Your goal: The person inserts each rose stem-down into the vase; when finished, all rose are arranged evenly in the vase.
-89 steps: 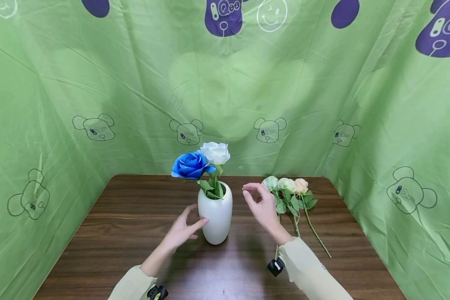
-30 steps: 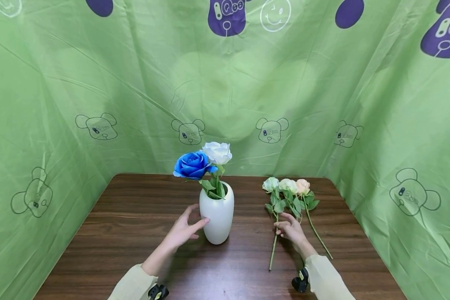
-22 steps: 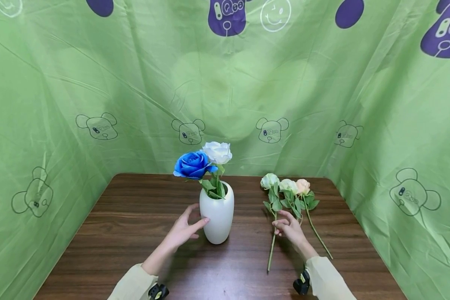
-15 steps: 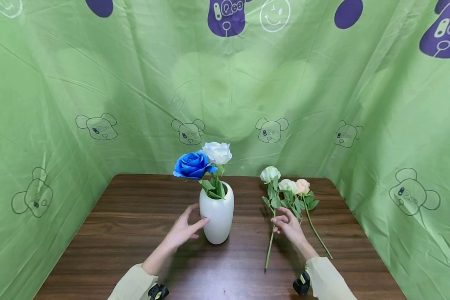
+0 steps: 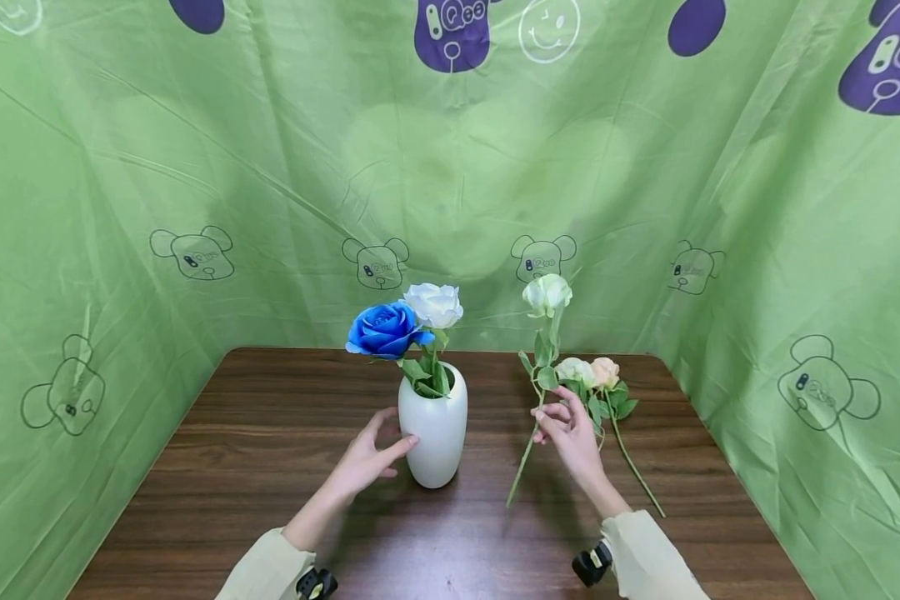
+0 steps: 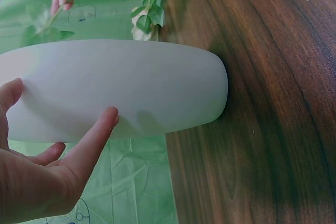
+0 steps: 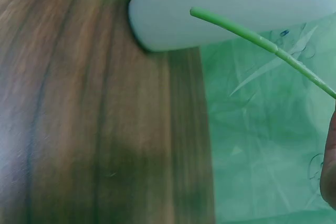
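A white vase [image 5: 437, 437] stands upright on the table, holding a blue rose [image 5: 384, 331] and a white rose [image 5: 435, 306]. My left hand [image 5: 363, 458] holds the vase's left side loosely, its thumb on the front; the left wrist view shows the fingertips along the vase wall [image 6: 152, 80]. To the right, my right hand [image 5: 573, 437] pinches the stem of a pale green-white artificial rose [image 5: 547, 296], raised above the table with its bloom up. The lower end of its stem [image 7: 247, 32] overlaps the vase in the right wrist view. Most of the right hand is out of that view.
Two more artificial flowers lie on the wooden table [image 5: 270, 442] behind and right of my right hand: a cream one [image 5: 576, 372] and a peach one [image 5: 604, 372]. A green printed cloth [image 5: 450, 200] hangs around the table's back and sides.
My right hand has moved from beside the vase to the flowers on the right, taken the leftmost one by its stem and lifted it more upright. The left hand stays at the vase.
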